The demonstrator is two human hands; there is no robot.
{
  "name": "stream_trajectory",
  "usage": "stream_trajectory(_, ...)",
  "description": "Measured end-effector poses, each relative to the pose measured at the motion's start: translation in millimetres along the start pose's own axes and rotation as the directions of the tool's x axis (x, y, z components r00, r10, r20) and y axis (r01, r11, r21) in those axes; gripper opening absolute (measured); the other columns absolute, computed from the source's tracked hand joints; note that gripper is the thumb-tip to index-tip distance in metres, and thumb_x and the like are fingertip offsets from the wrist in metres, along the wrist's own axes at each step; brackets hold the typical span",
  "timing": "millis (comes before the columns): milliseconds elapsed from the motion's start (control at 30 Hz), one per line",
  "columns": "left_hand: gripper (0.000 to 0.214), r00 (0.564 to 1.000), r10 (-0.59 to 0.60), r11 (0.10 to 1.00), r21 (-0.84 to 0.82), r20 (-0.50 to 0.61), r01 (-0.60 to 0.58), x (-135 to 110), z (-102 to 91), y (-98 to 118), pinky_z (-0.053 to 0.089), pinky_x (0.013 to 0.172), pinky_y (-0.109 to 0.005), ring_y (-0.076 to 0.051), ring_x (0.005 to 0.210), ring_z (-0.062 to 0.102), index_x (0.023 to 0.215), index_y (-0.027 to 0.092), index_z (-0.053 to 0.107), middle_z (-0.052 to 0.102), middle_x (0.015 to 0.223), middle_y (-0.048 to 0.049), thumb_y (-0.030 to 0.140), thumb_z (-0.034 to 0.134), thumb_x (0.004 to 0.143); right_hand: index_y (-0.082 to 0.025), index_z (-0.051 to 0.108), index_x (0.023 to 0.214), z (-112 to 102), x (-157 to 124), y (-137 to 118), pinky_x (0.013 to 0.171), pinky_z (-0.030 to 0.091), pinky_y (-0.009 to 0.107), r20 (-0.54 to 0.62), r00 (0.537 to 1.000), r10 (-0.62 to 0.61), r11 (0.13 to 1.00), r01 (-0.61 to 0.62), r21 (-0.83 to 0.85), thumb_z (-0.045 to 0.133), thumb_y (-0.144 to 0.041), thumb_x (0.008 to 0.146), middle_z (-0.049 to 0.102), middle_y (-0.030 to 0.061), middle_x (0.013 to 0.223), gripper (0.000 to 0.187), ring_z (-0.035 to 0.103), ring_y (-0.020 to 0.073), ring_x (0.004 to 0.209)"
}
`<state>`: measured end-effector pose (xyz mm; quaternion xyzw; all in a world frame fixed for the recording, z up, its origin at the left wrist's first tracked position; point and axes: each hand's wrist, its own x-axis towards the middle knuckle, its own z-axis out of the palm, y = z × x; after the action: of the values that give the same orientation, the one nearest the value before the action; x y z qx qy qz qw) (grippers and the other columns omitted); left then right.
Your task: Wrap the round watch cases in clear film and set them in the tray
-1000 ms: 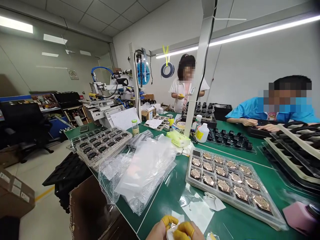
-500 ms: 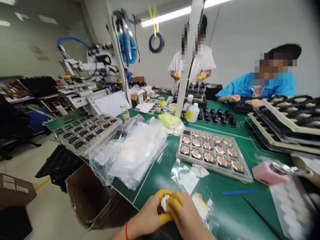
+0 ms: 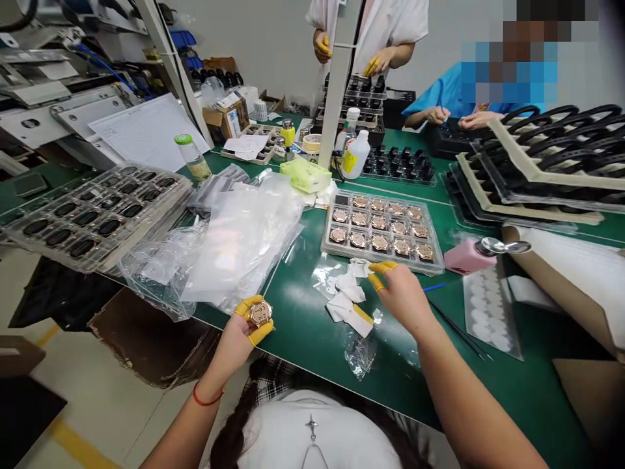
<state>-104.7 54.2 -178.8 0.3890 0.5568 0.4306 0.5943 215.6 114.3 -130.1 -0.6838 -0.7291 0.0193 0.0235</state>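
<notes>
A round rose-gold watch case (image 3: 261, 314), its engraved back turned up, is held by the edges in my left hand (image 3: 243, 329), just off the table's front edge. Yellow finger cots cover several of my fingertips. My right hand (image 3: 398, 290) reaches over the table with fingers apart; its fingertips are at the edge of a crumpled white cloth (image 3: 360, 267). More white wipes (image 3: 346, 301) lie below that. Behind them, a clear tray (image 3: 312, 246) holds rows of similar rose-gold watch cases (image 3: 379, 243).
Plastic bags (image 3: 229, 241) cover the table's left middle, beside stacked trays (image 3: 146, 234). A pink bottle (image 3: 469, 257), tweezers (image 3: 459, 329) and a sheet of white round pads (image 3: 491, 309) lie right. A metal post (image 3: 336, 98) rises behind; two co-workers handle parts beyond.
My hands have parted: the left moved left with the watch case, the right moved right and forward to the wipes. The view has tilted down.
</notes>
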Motion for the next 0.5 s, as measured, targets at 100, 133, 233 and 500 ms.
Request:
stream_trajectory(100,0.063,0.999,-0.011,1.000,-0.002,0.032,0.011,1,8.3,-7,0.055,0.080,-0.038,-0.013,0.072,0.063,0.115,0.017,0.044,0.061,0.095,-0.0018,0.026,0.076,0.061,-0.013,0.064,0.109,0,3,13,0.080,0.041,0.032,0.004,0.997,0.075,0.995,-0.075,0.062,0.046,-0.022,0.088,0.066,0.0123,0.099,0.029,0.056,0.0254,0.095)
stream_trajectory(133,0.063,0.999,-0.015,1.000,0.000,0.047,0.015,2,10.9,-8,0.055,0.081,-0.038,-0.013,0.073,0.064,0.115,0.017,0.044,0.061,0.095,-0.0020,0.027,0.076,0.062,-0.013,0.064,0.109,1,4,13,0.080,0.042,0.032,0.026,0.998,0.053,0.994,-0.056,0.095,0.047,-0.022,0.088,0.066,0.0122,0.100,0.029,0.057,0.0250,0.095)
stream_trajectory(233,0.061,0.997,-0.011,1.000,-0.008,0.079,0.012,7,17.5,-8,0.055,0.079,-0.037,-0.013,0.072,0.064,0.115,0.017,0.044,0.062,0.093,-0.0017,0.028,0.074,0.064,-0.015,0.063,0.111,5,11,-1,0.081,0.043,0.030,0.072,0.993,-0.089,0.977,0.073,0.201,0.048,-0.023,0.088,0.065,0.0103,0.104,0.028,0.057,0.0234,0.098)
stream_trajectory(500,0.055,0.990,0.134,0.987,0.090,0.033,-0.136,16,17.0,-15,0.047,0.095,-0.043,-0.022,0.097,0.066,0.119,0.020,0.044,0.066,0.103,-0.0061,0.030,0.069,0.071,-0.012,0.056,0.119,23,26,-67,0.087,0.042,0.035,0.122,0.936,-0.330,0.943,0.321,0.084,0.053,-0.028,0.086,0.058,0.0149,0.121,0.036,0.055,0.0271,0.108)
